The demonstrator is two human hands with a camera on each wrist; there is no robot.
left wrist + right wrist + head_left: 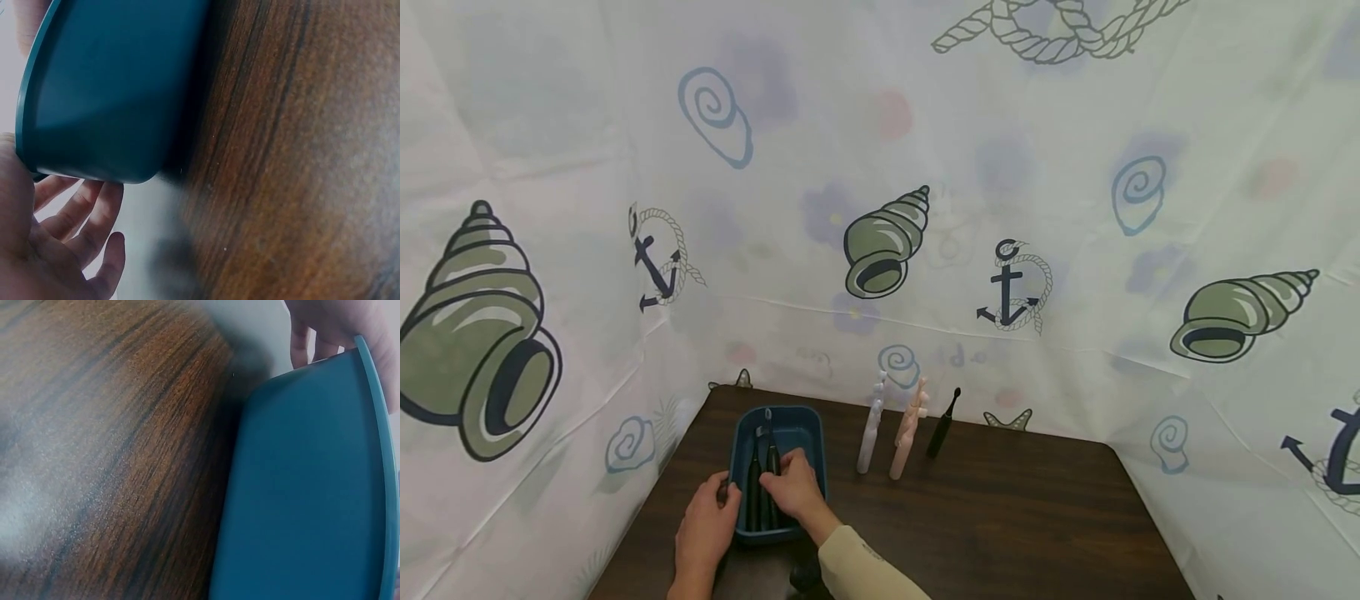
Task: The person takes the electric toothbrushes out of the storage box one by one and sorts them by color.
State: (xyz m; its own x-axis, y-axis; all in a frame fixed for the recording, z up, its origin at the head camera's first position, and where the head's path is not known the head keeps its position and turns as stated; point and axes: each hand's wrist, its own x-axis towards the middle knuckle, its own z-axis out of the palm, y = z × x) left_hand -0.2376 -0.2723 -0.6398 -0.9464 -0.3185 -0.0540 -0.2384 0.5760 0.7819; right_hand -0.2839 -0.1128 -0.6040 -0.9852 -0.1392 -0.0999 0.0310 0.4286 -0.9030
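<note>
A blue plastic tray (815,417) sits on the left part of the table, with slim black toothbrushes (754,492) lying lengthwise in it, their small heads toward the far end. My left hand (703,521) grips the tray's left wall. Its fingers (100,212) press the outside of the wall and the thumb is at the rim. Reaching over the tray, my right hand (797,487) pinches the handle of the right-hand black toothbrush (772,454) between thumb and fingers. In the right wrist view, the tray's near wall (306,481) hides what the right hand holds.
Right of the tray lie a pale lilac stick-like item (871,429), a similar pink one (906,437) and another black toothbrush (942,429). The dark wooden table (1015,517) is backed by a white printed cloth (790,250) on several sides.
</note>
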